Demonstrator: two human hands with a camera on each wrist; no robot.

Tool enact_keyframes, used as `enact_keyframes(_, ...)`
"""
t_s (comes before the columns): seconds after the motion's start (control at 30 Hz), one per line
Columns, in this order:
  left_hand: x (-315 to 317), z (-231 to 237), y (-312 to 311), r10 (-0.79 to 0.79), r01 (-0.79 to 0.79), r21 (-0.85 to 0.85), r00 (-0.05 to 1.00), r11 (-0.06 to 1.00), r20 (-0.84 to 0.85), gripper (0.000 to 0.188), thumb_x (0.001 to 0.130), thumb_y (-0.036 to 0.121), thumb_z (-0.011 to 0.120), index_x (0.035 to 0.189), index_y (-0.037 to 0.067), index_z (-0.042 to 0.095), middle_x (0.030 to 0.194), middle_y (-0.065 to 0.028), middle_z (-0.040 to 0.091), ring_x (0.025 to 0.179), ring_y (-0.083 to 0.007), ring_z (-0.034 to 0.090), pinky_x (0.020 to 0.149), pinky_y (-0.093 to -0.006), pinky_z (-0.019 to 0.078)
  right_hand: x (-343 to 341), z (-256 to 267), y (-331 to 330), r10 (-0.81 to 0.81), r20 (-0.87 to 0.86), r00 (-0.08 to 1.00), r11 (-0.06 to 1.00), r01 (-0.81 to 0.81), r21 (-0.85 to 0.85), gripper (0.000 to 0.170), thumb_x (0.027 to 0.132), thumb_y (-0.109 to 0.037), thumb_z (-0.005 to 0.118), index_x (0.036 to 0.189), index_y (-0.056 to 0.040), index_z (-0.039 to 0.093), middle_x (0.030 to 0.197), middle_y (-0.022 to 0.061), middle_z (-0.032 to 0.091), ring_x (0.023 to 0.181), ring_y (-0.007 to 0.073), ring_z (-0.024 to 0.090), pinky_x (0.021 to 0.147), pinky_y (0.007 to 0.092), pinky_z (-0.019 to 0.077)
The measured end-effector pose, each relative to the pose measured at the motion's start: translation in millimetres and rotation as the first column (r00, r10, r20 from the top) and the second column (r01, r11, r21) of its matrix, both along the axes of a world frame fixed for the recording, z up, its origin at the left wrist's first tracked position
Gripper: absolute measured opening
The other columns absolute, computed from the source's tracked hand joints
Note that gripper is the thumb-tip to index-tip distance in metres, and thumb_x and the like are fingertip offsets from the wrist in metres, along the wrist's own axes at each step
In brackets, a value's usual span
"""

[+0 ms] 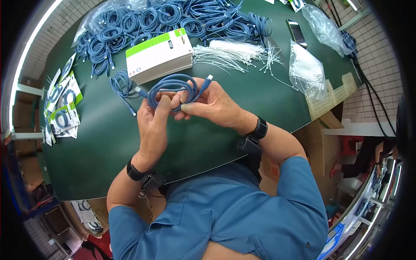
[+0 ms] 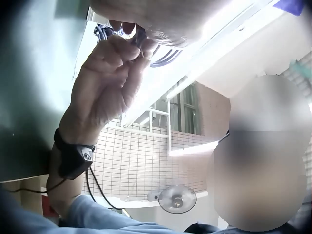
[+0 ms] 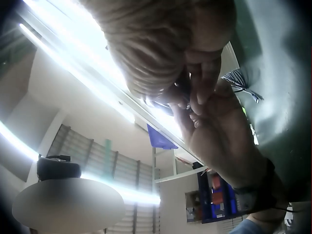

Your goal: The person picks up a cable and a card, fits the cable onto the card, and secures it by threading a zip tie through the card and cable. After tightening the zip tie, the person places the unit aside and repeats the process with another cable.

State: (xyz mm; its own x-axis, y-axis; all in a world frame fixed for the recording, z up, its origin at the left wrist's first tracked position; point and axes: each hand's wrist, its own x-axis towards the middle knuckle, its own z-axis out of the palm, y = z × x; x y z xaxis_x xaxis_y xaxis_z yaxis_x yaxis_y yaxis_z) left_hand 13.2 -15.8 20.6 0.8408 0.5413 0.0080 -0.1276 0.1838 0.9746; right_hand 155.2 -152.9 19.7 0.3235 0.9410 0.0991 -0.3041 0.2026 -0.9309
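Note:
In the head view a coiled blue cable [image 1: 177,77] is held up between both hands above the green table. The left hand [image 1: 152,123] pinches the coil's left side between thumb and fingers. The right hand [image 1: 219,105] grips its right side, thumb pointing inward, with one cable plug [image 1: 210,78] sticking up beside it. Another plug [image 1: 138,89] juts out at the left. In the left wrist view, part of the coil [image 2: 166,57] shows behind the fingers. The right wrist view hides most of the cable behind the hands.
Behind the hands stands a white and green box [image 1: 160,56]. Farther back lie many coiled cables [image 1: 130,21], white zip ties [image 1: 234,52], a bag of ties [image 1: 307,69] and a phone [image 1: 297,34]. Packaged cables [image 1: 63,108] lie left; one loose coil [image 1: 122,82] sits near the box.

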Motion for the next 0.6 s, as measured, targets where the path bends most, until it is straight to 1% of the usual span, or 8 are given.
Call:
enact_keyframes(0.03, 2, 2, 1, 0.01, -0.01, -0.043, 1.0, 0.999, -0.013, 0.025, 0.103, 0.02, 0.067, 0.118, 0.0, 0.063, 0.1, -0.0027, 0.065, 0.087, -0.0111, 0.06, 0.082, -0.0292, 0.0503, -1, 0, 1, 0.01, 0.029, 1.0, 0.999, -0.009, -0.04, 0.015, 0.099, -0.006, 0.067, 0.112, -0.0007, 0.061, 0.117, 0.0141, 0.072, 0.089, 0.0166, 0.073, 0.074, 0.0271, 0.0576)
enact_keyframes(0.07, 4, -2, 4, 0.015, -0.016, -0.041, 1.0, 0.999, -0.016, 0.025, 0.103, 0.02, 0.067, 0.118, 0.0, 0.063, 0.1, -0.0027, 0.065, 0.087, -0.0111, 0.06, 0.082, -0.0292, 0.0503, -1, -1, 1, 0.015, 0.027, 1.0, 0.999, -0.014, -0.038, 0.015, 0.099, -0.006, 0.067, 0.112, -0.0007, 0.061, 0.117, 0.0141, 0.072, 0.089, 0.0166, 0.073, 0.074, 0.0271, 0.0576)
enact_keyframes(0.17, 5, -22, 15, -0.003, 0.025, -0.188, 0.993, 0.982, 0.119, 0.019, 0.103, 0.015, 0.067, 0.114, 0.0, 0.065, 0.095, -0.003, 0.068, 0.086, -0.0115, 0.062, 0.082, -0.0285, 0.051, 0, -2, -1, -0.046, 0.064, 0.997, 0.997, 0.05, -0.066, 0.026, 0.098, -0.01, 0.072, 0.12, 0.0004, 0.063, 0.104, 0.0063, 0.073, 0.081, 0.0116, 0.072, 0.07, 0.0247, 0.0572)
enact_keyframes(0.33, 2, -18, 8, 0.036, -0.01, -0.242, 0.994, 0.97, 0.101, 0.019, 0.102, 0.012, 0.067, 0.116, 0.0, 0.065, 0.097, -0.0047, 0.069, 0.087, -0.0117, 0.064, 0.083, -0.0278, 0.0519, -2, -1, 1, -0.109, 0.095, 0.99, 0.987, 0.119, -0.109, 0.023, 0.1, -0.009, 0.069, 0.119, 0.0026, 0.063, 0.104, 0.0069, 0.072, 0.074, 0.0093, 0.066, 0.063, 0.0227, 0.0528)
enact_keyframes(0.43, 1, -26, 17, -0.071, 0.11, -0.219, 0.981, 0.969, 0.179, 0.024, 0.1, 0.01, 0.069, 0.121, 0.001, 0.063, 0.097, -0.0057, 0.069, 0.088, -0.012, 0.065, 0.083, -0.0282, 0.0529, 1, -13, 6, -0.185, 0.039, 0.982, 0.977, 0.188, -0.095, 0.025, 0.1, -0.011, 0.07, 0.12, 0.0026, 0.064, 0.095, 0.0044, 0.07, 0.067, 0.0068, 0.061, 0.058, 0.0211, 0.0486)
enact_keyframes(0.47, 0, -28, 18, -0.059, 0.101, -0.228, 0.981, 0.968, 0.183, 0.024, 0.1, 0.01, 0.069, 0.121, 0.001, 0.063, 0.097, -0.0057, 0.069, 0.088, -0.012, 0.065, 0.083, -0.0282, 0.0529, 2, -16, 7, -0.175, 0.045, 0.984, 0.978, 0.179, -0.103, 0.025, 0.1, -0.011, 0.07, 0.12, 0.0026, 0.064, 0.095, 0.0044, 0.07, 0.067, 0.0068, 0.061, 0.058, 0.0211, 0.0486)
enact_keyframes(0.57, -1, -31, 17, -0.08, 0.133, -0.362, 0.984, 0.923, 0.157, 0.036, 0.099, 0.011, 0.07, 0.131, 0.001, 0.057, 0.098, -0.0073, 0.069, 0.087, -0.012, 0.065, 0.082, -0.0277, 0.0527, 5, -19, 7, -0.122, 0.039, 0.992, 0.962, 0.128, -0.241, 0.024, 0.1, -0.011, 0.07, 0.119, 0.0019, 0.065, 0.09, 0.0029, 0.069, 0.063, 0.005, 0.056, 0.056, 0.0212, 0.0466)
enact_keyframes(0.6, -1, -31, 16, -0.072, 0.128, -0.371, 0.984, 0.92, 0.16, 0.036, 0.099, 0.011, 0.07, 0.131, 0.001, 0.057, 0.098, -0.0073, 0.069, 0.087, -0.012, 0.065, 0.082, -0.0277, 0.0527, 5, -18, 7, -0.115, 0.043, 0.992, 0.96, 0.122, -0.25, 0.024, 0.1, -0.011, 0.07, 0.119, 0.0019, 0.065, 0.09, 0.0029, 0.069, 0.063, 0.005, 0.056, 0.056, 0.0212, 0.0466)
